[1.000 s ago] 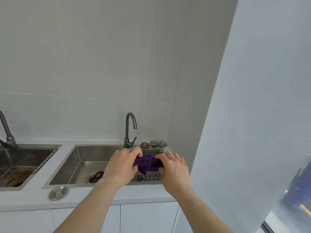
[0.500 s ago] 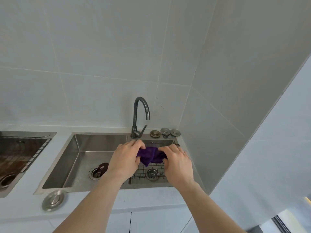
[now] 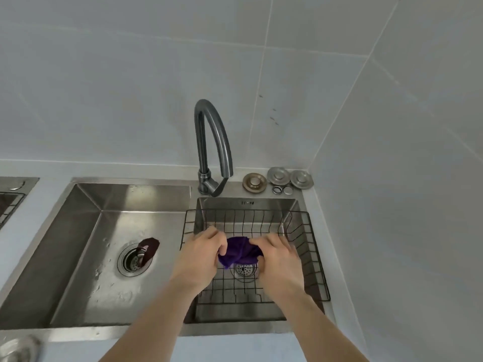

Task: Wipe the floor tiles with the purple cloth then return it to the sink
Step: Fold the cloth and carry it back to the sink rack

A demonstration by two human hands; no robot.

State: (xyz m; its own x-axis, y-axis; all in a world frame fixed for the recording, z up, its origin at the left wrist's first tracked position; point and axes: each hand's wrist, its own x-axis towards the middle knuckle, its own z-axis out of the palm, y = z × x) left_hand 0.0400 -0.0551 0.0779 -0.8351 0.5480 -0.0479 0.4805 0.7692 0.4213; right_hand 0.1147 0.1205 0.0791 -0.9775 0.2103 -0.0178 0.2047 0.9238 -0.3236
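Observation:
The purple cloth (image 3: 240, 252) is bunched up between my two hands, over the small right basin of the steel sink (image 3: 130, 197). My left hand (image 3: 200, 259) grips its left side and my right hand (image 3: 279, 262) grips its right side. Both hands are inside a black wire basket (image 3: 303, 239) that sits in that basin. A round drain strainer (image 3: 244, 270) shows just below the cloth. Much of the cloth is hidden by my fingers.
A dark curved faucet (image 3: 211, 147) stands behind the basins. Three metal drain plugs (image 3: 278, 176) lie at the back right corner. The large left basin has a drain (image 3: 133, 261) with a dark brown object (image 3: 149, 248) beside it. Tiled walls close in behind and on the right.
The view has moved closer to the sink and tilted down. My hands, still holding the cloth, have lowered into the wire basket in the right basin.

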